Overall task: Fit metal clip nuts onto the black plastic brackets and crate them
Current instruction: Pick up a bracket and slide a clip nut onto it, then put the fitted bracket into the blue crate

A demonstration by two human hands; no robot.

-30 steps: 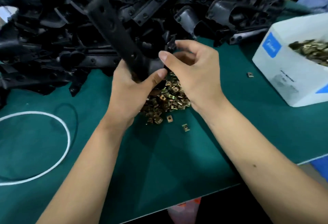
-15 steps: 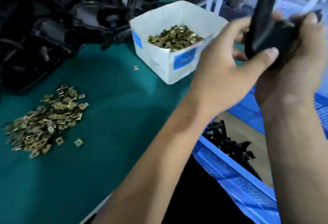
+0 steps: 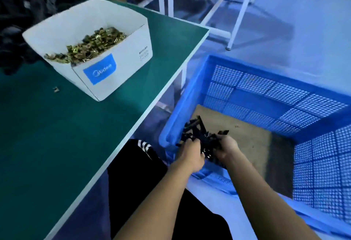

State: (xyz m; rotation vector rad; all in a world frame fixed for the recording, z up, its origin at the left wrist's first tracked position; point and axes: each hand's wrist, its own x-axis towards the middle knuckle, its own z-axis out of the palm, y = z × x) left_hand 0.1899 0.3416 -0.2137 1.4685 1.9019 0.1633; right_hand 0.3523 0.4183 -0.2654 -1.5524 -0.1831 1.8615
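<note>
both hands down inside the blue crate (image 3: 191,95), at its near-left corner. left hand (image 3: 190,153) and right hand (image 3: 227,147) curled round one black bracket (image 3: 206,144), just above the bracket pile (image 3: 195,127) on the cardboard liner (image 3: 247,135). bracket's long axis hard to make out, blurring into the pile. fitted clip hidden, bar a small glint between the hands. nut box (image 3: 106,68) well apart on the worktop (image 3: 57,135).

Both hands, left hand (image 3: 191,155) and right hand (image 3: 226,148), now sit low inside the blue perforated plastic crate (image 3: 313,118), the black plastic bracket (image 3: 207,145) gripped between them, no longer raised.
</note>
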